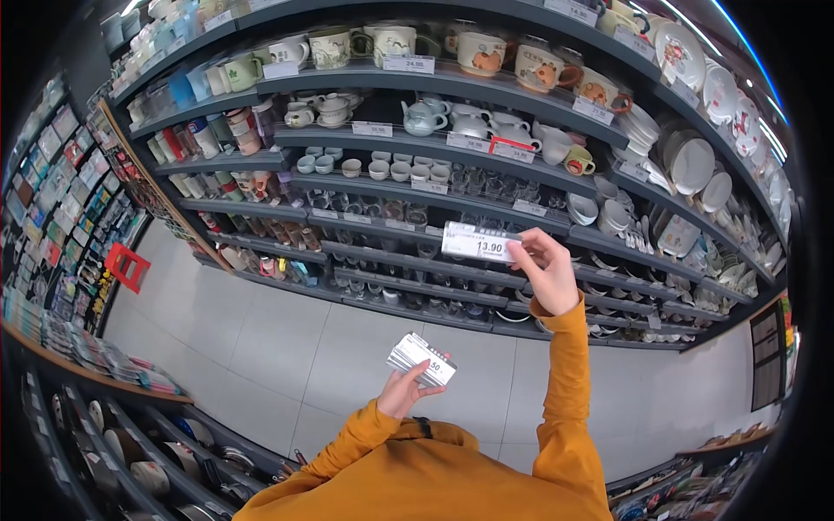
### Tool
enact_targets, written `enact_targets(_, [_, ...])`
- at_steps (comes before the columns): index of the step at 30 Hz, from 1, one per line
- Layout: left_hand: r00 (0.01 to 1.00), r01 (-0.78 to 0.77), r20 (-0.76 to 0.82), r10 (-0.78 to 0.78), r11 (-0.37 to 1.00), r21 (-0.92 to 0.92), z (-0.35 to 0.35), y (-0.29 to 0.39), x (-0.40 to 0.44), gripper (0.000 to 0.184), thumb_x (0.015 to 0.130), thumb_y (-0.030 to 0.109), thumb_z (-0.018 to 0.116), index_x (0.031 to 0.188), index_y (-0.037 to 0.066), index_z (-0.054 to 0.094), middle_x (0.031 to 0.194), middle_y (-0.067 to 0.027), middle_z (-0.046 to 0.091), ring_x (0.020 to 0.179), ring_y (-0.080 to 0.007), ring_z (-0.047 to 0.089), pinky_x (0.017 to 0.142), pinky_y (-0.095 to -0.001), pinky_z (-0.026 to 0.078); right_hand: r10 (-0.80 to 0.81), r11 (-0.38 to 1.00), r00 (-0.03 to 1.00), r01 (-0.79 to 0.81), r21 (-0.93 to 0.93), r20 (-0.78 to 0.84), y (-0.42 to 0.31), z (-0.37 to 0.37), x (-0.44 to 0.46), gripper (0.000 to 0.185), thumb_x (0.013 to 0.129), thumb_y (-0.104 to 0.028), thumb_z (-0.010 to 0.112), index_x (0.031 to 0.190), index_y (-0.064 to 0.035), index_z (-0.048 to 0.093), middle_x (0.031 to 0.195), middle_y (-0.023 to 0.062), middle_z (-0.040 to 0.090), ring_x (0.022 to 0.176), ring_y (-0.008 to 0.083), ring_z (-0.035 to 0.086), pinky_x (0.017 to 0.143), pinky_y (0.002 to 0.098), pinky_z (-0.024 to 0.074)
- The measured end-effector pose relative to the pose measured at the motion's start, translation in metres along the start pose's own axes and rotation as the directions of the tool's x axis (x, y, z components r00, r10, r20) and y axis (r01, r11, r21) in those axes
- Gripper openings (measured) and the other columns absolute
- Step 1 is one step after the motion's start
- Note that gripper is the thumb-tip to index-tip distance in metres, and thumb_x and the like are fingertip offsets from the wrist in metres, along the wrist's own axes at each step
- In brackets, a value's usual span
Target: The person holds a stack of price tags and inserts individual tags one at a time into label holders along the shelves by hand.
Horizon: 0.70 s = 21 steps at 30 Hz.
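Note:
My right hand [547, 265] pinches the right end of a white price tag [473, 242] that reads 13.90. It is stretched out in front of the shelf rows that hold small glasses [486, 184]. Lower down, my left hand [405, 391] grips a small stack of price tags [422, 358] in front of my body. The top tag of that stack shows a number ending in 50, partly covered by my thumb. Above the right hand, teapots [424, 117] and small cups [380, 168] stand on the shelves.
Curved-looking shelves [365, 81] carry mugs [480, 55], with plates [691, 165] at the right. A red stool [129, 267] stands on the tiled floor [339, 382] at the left. Another shelf unit [95, 386] with cookware is at the lower left.

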<state>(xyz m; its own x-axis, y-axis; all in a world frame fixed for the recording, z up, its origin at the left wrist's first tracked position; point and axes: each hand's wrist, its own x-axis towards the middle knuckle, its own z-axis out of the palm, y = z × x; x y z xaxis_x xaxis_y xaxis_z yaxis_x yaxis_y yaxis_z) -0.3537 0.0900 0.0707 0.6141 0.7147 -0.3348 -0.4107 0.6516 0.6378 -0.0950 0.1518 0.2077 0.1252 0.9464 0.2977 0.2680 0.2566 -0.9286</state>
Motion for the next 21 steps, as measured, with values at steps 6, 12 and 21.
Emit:
enact_targets(6, [0.999, -0.015, -0.047, 0.013, 0.999, -0.047, -0.032, 0.024, 0.009, 0.035, 0.095, 0.019, 0.049, 0.126, 0.006, 0.044, 0.127, -0.0118, 0.054, 0.107, -0.0172, 0.058, 0.080, -0.0309, 0.055, 0.035, 0.999, 0.991, -0.039, 0.031, 0.125, 0.016, 0.055, 0.041, 0.019, 0.087, -0.010, 0.063, 0.103, -0.0001, 0.057, 0.086, 0.0055, 0.064, 0.076, 0.0071, 0.059, 0.066, 0.0200, 0.0481])
enact_targets(12, [0.999, -0.024, -0.050, 0.020, 0.997, -0.078, -0.093, 0.074, 0.033, 0.037, 0.095, 0.018, 0.048, 0.129, 0.006, 0.043, 0.128, -0.0120, 0.053, 0.109, -0.0185, 0.056, 0.083, -0.0357, 0.054, -0.069, 0.997, 0.989, 0.072, -0.013, 0.133, 0.028, 0.119, 0.104, 0.037, 0.084, -0.006, 0.065, 0.119, -0.0050, 0.055, 0.090, 0.0054, 0.062, 0.076, 0.0065, 0.057, 0.068, 0.0202, 0.0475])
enact_targets(21, [0.991, -0.108, -0.089, 0.103, 0.993, -0.052, -0.188, 0.200, 0.056, 0.036, 0.095, 0.018, 0.048, 0.128, 0.006, 0.045, 0.126, -0.0099, 0.055, 0.109, -0.0183, 0.056, 0.083, -0.0373, 0.054, -0.290, 0.918, 0.953, 0.302, -0.257, 0.082, 0.046, 0.234, 0.279, 0.016, 0.088, -0.011, 0.060, 0.099, 0.0005, 0.060, 0.090, 0.0118, 0.066, 0.082, 0.0193, 0.064, 0.074, 0.0303, 0.0507])
